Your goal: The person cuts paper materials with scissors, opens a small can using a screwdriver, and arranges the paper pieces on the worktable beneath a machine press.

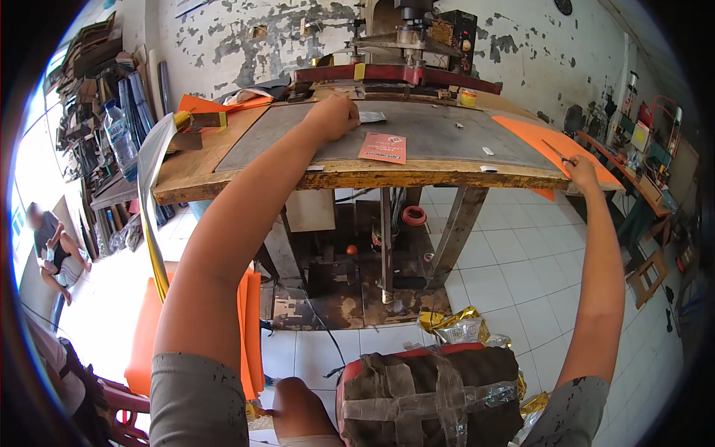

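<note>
My right hand [582,173] is closed on a pair of scissors [557,151], at the right end of the worktable. The scissors' blades point up and left over an orange sheet [514,132], which hangs past the table's front edge. Toward the middle of the table, my left hand [333,118] is curled closed above the grey work surface [283,123]. Its fingertips are turned away, so what it holds, if anything, is hidden. Just right of it lies a small silvery flat piece [372,117]. A red printed card [383,147] lies nearer the front edge.
Behind the table stands a press with a red beam [320,74]. A small yellow tub [468,97] sits at the back. At left are a water bottle [119,134] and orange material [195,104]. A taped cushion [428,398] is before me; a person [52,246] sits far left.
</note>
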`<action>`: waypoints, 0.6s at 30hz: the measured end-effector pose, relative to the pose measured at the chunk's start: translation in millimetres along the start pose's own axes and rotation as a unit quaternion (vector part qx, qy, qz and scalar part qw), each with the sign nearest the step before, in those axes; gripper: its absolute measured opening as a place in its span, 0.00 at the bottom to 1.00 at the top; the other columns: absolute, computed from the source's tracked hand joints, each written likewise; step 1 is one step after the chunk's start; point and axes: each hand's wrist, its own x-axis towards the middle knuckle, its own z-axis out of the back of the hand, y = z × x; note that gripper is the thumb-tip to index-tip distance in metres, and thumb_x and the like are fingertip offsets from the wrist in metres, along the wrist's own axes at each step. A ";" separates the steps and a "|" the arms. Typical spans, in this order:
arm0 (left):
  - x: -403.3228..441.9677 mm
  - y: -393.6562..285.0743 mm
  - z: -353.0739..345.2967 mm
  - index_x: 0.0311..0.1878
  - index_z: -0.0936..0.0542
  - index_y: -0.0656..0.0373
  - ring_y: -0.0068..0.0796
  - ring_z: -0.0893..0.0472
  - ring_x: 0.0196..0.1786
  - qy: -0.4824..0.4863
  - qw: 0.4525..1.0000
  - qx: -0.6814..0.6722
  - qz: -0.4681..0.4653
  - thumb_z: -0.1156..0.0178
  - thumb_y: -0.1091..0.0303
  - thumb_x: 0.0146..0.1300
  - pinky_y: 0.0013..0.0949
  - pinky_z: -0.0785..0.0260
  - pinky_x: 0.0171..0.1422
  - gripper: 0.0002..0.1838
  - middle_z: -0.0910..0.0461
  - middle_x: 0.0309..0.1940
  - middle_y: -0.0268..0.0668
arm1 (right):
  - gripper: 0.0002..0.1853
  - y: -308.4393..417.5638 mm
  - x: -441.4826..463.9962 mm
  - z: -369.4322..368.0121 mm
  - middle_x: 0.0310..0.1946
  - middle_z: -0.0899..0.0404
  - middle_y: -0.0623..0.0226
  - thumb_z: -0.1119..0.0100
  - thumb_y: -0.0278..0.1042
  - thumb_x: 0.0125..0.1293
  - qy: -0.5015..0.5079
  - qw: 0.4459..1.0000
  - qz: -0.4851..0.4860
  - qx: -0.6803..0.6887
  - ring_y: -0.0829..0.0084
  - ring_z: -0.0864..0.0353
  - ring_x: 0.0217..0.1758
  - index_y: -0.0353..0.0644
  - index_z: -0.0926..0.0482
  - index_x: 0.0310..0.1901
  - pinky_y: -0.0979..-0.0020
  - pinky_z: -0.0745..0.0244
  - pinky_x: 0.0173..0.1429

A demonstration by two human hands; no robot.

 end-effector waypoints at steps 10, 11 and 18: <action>5.7 5.0 1.1 0.41 0.11 0.60 0.32 0.13 0.28 -0.042 0.999 0.008 -0.005 0.34 0.65 0.66 0.38 0.20 0.39 0.09 0.10 0.31 0.38 | 0.19 45.6 2.4 64.1 0.20 0.22 0.64 0.34 0.46 0.59 0.128 0.986 -0.017 -0.104 0.70 0.22 0.26 0.34 0.16 0.26 0.61 0.28 0.36; 6.7 8.0 0.0 0.41 0.11 0.60 0.31 0.13 0.27 -0.042 0.999 0.009 -0.014 0.33 0.64 0.66 0.37 0.20 0.38 0.09 0.10 0.31 0.37 | 0.19 39.7 8.5 63.7 0.20 0.22 0.65 0.34 0.46 0.59 0.144 0.983 -0.009 -0.117 0.70 0.24 0.25 0.34 0.16 0.27 0.61 0.29 0.35; -5.0 -43.9 31.6 0.46 0.14 0.70 0.37 0.11 0.39 0.016 0.987 -0.008 0.160 0.37 0.63 0.75 0.39 0.16 0.47 0.15 0.12 0.38 0.48 | 0.18 36.7 6.1 59.5 0.24 0.32 0.73 0.40 0.53 0.60 0.227 0.972 -0.034 -0.051 0.75 0.30 0.32 0.44 0.24 0.34 0.67 0.34 0.43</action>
